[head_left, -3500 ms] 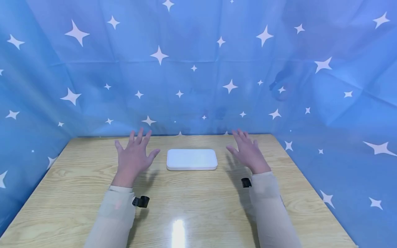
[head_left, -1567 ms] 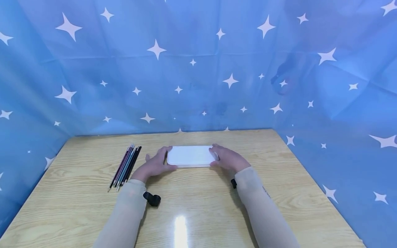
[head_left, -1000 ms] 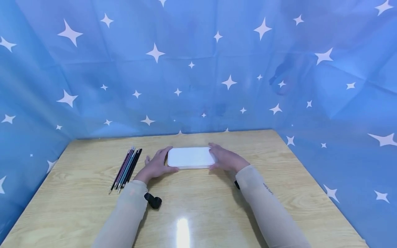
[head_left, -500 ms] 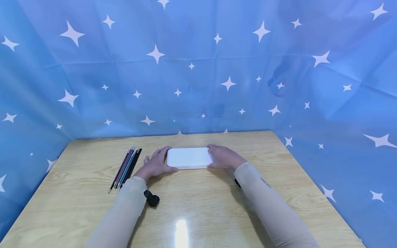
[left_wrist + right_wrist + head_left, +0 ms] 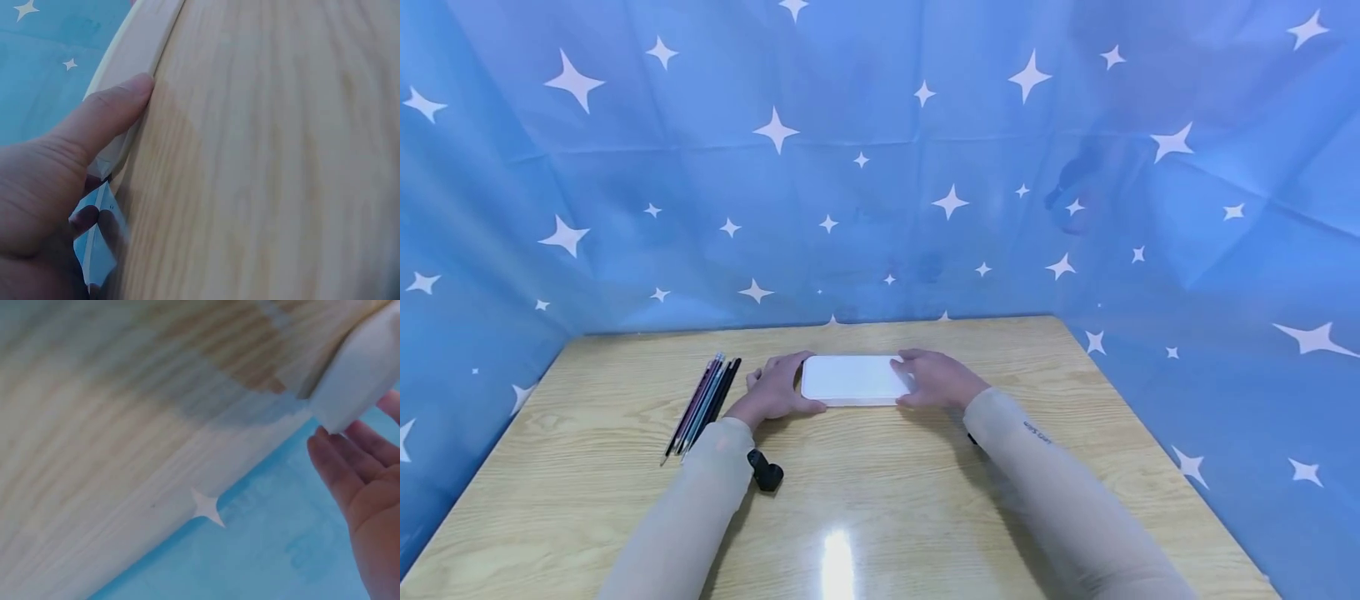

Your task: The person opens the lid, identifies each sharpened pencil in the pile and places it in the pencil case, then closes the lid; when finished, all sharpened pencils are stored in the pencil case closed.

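On a wooden table (image 5: 895, 483), a white box (image 5: 852, 379) is gripped by fingers of the left hand (image 5: 780, 390) at its left end and the right hand (image 5: 942, 380) at its right; pencils (image 5: 702, 403) are laid left of it, a starry curtain (image 5: 865, 250) hung behind.

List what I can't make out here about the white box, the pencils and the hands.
White box, head view: its top hides the inside.
Pencils, head view: bunched and too small to count surely.
Left hand, left wrist view: cut off by the left edge.
Right hand, right wrist view: cut off by the right edge.
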Demonstrator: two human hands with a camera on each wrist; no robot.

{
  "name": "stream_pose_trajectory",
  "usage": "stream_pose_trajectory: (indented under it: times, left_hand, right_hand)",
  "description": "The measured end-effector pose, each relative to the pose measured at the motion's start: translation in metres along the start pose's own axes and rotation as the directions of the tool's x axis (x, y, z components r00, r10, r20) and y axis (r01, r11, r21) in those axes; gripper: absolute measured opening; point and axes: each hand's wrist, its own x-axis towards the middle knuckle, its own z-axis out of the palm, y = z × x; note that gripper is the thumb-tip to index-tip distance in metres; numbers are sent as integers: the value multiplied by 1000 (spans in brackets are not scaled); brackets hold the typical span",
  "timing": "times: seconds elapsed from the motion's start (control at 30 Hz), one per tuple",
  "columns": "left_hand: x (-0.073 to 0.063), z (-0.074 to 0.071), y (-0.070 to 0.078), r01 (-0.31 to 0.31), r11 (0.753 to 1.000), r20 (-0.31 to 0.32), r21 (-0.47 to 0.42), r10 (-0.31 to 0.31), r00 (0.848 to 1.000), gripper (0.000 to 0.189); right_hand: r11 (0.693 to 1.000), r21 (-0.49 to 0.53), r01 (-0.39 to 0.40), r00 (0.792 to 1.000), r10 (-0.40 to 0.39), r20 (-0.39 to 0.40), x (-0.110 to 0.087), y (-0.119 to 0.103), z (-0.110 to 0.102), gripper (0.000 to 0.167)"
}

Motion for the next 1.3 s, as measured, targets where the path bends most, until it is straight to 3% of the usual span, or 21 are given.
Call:
stream_pose_trajectory:
  times: [0.43,0.63,0.73,0.93,1.3]
  left_hand:
    - [2,-2,1,-6,1000,2,-23,6,1000,104]
    - [1,-2,-1,-5,1000,12,-22,6,1000,104]
    - [0,-3,-2,-21,1000,18,-17,21,1000,102]
    - [-1,-2,-5,-35,999,13,-5,35,999,100]
    - [1,-4,-5,-40,999,21,-27,41,999,98]
  right_hand:
    - [999,-2,35,998,-35,-45,11,5,-5,70]
    - [994,-68,90,992,-95,-81,12,4,-2,76]
    - [990,-95,107,990,-114,-77,13,4,0,79]
    - [990,-42,136,988,-139,-61,15,3,5,78]
    - [992,-66,106,994,-107,-25,15,-1,1,79]
